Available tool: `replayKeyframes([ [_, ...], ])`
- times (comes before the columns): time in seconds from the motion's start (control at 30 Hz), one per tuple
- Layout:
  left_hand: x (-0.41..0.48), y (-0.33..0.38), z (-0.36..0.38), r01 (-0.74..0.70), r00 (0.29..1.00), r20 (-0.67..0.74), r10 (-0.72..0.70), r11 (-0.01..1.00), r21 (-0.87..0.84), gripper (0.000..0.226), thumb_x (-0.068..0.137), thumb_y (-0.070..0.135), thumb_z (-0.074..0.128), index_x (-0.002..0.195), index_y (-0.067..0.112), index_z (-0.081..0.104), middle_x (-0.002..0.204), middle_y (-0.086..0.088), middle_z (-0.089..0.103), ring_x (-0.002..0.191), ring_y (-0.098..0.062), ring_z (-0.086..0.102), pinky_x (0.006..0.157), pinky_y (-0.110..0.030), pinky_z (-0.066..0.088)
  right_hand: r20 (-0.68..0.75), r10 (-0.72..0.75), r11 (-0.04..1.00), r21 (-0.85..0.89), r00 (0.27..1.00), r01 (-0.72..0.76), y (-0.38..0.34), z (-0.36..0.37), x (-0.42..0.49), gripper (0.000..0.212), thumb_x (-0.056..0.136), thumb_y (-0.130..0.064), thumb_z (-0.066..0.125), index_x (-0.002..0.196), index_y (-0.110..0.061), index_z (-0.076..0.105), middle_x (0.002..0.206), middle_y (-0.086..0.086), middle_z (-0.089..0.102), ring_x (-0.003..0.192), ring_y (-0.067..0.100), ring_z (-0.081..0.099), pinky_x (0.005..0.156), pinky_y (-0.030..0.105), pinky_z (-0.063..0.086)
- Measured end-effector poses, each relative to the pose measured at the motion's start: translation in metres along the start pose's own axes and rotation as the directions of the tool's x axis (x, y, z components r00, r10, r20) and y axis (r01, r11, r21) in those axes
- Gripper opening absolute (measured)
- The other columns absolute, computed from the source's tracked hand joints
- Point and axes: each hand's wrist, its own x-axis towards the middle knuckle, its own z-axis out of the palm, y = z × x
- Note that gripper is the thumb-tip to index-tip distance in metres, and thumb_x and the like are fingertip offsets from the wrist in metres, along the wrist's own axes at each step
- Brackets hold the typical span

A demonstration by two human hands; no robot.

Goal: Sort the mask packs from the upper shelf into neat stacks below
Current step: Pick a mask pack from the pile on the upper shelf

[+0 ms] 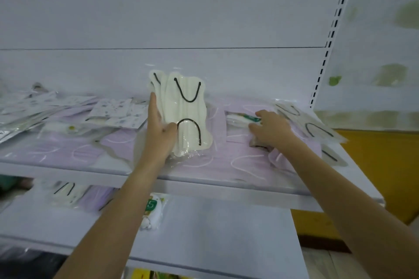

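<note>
Head-worn wide-angle view looks forward and slightly down, close onto the upper shelf [68,172].

Above and behind the grip of the left hand [158,133] rises a plain white back panel [158,7], crossed by a thin dark seam [158,48]. Up and to the right of the grip runs a white slotted upright [335,18], leaning in the wide-angle view. Beyond it, farther right, is a pale wall [385,29] with blurred green blotches. Lower right of the grip lies a yellow-orange surface [374,154], with pale floor [328,263] beneath it.
</note>
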Motion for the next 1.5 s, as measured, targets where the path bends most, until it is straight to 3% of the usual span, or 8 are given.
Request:
replayKeyframes([
  [0.1,-0.008,0.002,-0.005,0.044,0.997,-0.067,-0.048,0.998,-0.051,0.079,0.092,0.001,0.044,0.150,0.034,0.004,0.148,0.010,0.029,0.118,-0.002,0.052,0.096,-0.026,0.045,-0.154,-0.155,0.963,0.199,0.976,0.184,-0.016,0.002,-0.010,0.051,0.094,-0.034,0.049,0.140,-0.013,0.038,0.141,0.009,0.043,0.130,0.026,0.039,0.105,0.031,0.028],
  [0.27,-0.021,0.009,-0.026,-0.004,0.997,-0.077,-0.003,0.995,-0.100,0.060,0.088,-0.002,0.042,0.142,0.021,0.035,0.127,0.001,0.058,0.103,-0.007,0.060,0.090,-0.025,0.048,0.028,-0.342,0.597,0.778,0.939,0.194,-0.087,0.012,-0.048,0.061,0.093,-0.033,0.054,0.146,-0.024,0.026,0.129,-0.007,0.043,0.117,0.011,0.048,0.102,0.028,0.037],
  [0.5,-0.039,0.002,-0.124,0.000,0.999,-0.047,-0.003,0.997,-0.083,0.060,0.092,-0.002,0.045,0.141,0.030,0.033,0.107,0.004,0.064,0.092,-0.014,0.061,0.082,-0.032,0.052,-0.159,-0.482,0.536,0.725,0.862,0.433,-0.181,0.060,-0.080,0.056,0.094,-0.009,0.050,0.144,-0.019,0.027,0.117,-0.002,0.045,0.075,0.000,0.053,0.065,0.001,0.041],
  [0.83,-0.100,-0.078,-0.356,0.154,0.974,-0.172,-0.148,0.988,0.020,0.062,0.085,-0.017,0.044,0.132,0.023,0.043,0.116,0.002,0.063,0.104,-0.011,0.061,0.082,-0.021,0.050,-0.105,-0.658,0.468,0.719,0.746,0.514,-0.347,0.220,-0.182,0.044,0.094,-0.005,0.049,0.137,-0.010,0.041,0.129,0.002,0.047,0.098,0.005,0.049,0.079,-0.006,0.031],
  [1.0,-0.145,-0.141,-0.438,0.362,0.909,-0.263,-0.323,0.925,0.115,0.046,0.083,-0.013,0.047,0.124,0.010,0.050,0.113,-0.010,0.062,0.102,-0.019,0.061,0.074,-0.017,0.052,0.108,-0.643,0.556,0.746,0.758,0.366,-0.391,0.326,-0.234,0.034,0.094,-0.004,0.050,0.128,-0.005,0.052,0.119,0.012,0.052,0.071,-0.003,0.050,0.072,0.008,0.037],
  [1.17,-0.154,-0.190,-0.481,0.477,0.863,-0.294,-0.412,0.856,0.200,0.049,0.083,-0.016,0.045,0.125,0.009,0.049,0.111,-0.002,0.057,0.098,-0.009,0.058,0.083,-0.021,0.048,0.484,-0.578,0.668,0.743,0.658,0.041,-0.410,0.393,-0.260,0.054,0.092,-0.004,0.049,0.143,-0.013,0.032,0.131,0.001,0.037,0.109,0.016,0.045,0.094,0.026,0.039],
  [1.33,-0.111,-0.255,-0.498,0.612,0.791,-0.153,-0.593,0.760,0.220,0.048,0.084,0.002,0.048,0.132,0.005,0.045,0.124,-0.014,0.057,0.112,-0.029,0.056,0.094,-0.045,0.048,0.502,-0.406,0.683,0.722,0.763,-0.111,-0.426,0.432,-0.236,0.051,0.091,0.001,0.045,0.138,-0.017,0.041,0.144,0.006,0.037,0.118,0.023,0.047,0.097,0.034,0.041],
  [1.5,-0.047,-0.288,-0.489,0.667,0.727,0.091,-0.681,0.732,0.139,0.055,0.089,-0.008,0.045,0.139,0.012,0.032,0.122,-0.008,0.050,0.108,-0.016,0.058,0.077,-0.023,0.048,0.442,-0.254,0.684,0.711,0.860,-0.163,-0.445,0.463,-0.178,0.053,0.090,0.003,0.039,0.140,-0.015,0.040,0.139,0.000,0.041,0.128,0.013,0.038,0.099,0.018,0.030],
])
